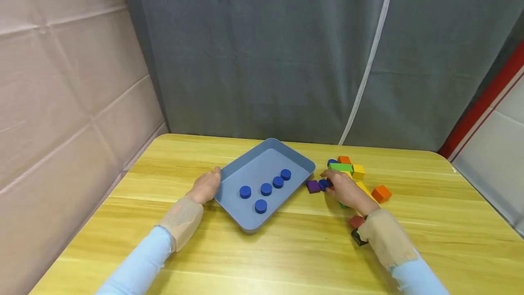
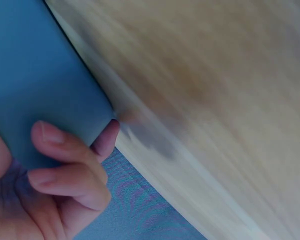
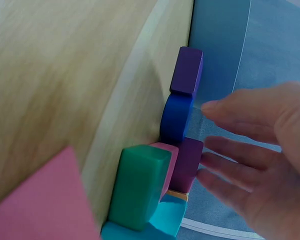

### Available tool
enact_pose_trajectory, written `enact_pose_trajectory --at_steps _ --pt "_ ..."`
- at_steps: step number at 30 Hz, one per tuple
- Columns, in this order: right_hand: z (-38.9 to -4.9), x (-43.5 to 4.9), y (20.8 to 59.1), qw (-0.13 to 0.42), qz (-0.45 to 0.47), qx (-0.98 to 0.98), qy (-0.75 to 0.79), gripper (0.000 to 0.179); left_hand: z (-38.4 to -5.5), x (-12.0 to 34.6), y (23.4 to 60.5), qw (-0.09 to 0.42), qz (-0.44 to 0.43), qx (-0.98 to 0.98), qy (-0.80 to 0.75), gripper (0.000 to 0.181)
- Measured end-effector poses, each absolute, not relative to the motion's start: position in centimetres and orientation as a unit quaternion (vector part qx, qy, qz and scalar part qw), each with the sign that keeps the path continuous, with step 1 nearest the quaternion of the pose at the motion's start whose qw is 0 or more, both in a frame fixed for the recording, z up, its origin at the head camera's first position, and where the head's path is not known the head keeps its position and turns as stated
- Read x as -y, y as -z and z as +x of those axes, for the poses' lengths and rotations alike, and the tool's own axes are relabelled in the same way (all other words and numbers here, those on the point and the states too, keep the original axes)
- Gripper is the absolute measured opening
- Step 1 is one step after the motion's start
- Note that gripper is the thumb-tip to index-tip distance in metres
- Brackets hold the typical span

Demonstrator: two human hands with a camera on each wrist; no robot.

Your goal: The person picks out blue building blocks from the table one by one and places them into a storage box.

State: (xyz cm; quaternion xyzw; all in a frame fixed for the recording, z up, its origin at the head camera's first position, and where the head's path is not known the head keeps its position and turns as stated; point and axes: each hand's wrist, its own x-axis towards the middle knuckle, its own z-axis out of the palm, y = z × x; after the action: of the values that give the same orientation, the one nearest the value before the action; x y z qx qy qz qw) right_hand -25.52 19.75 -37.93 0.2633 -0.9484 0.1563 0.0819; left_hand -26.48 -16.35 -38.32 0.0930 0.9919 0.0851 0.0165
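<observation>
The left hand gripped the blue-grey tray; the right hand, fingers loosely parted, hovered beside a blue disc

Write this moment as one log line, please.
left hand: holds tray | right hand: at colored blocks | inside tray: five blue discs

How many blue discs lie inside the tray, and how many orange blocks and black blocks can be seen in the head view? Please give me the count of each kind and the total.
Blue discs inside the grey-blue tray: 5
Orange blocks: 2
Black blocks: 1, partly hidden
Total: 8
</observation>
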Motion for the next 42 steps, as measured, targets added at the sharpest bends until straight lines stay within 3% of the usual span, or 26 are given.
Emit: enact_pose_trajectory --at_steps 16,35,42 --pt "-25.6 -19.1 38.6 0.103 0.323 0.935 -0.104 0.031 -26.3 16.4 38.4 0.010 0.093 -0.991 -0.094 0.033" --pt "-25.4 -18.7 38.4 0.099 0.314 0.942 -0.069 0.028 -26.2 16.3 38.3 0.008 0.092 -0.991 -0.093 0.032" --pt "-25.4 -18.7 38.3 0.071 0.295 0.950 -0.074 0.033 -26.2 16.3 38.3 0.004 0.092 -0.991 -0.093 0.029"
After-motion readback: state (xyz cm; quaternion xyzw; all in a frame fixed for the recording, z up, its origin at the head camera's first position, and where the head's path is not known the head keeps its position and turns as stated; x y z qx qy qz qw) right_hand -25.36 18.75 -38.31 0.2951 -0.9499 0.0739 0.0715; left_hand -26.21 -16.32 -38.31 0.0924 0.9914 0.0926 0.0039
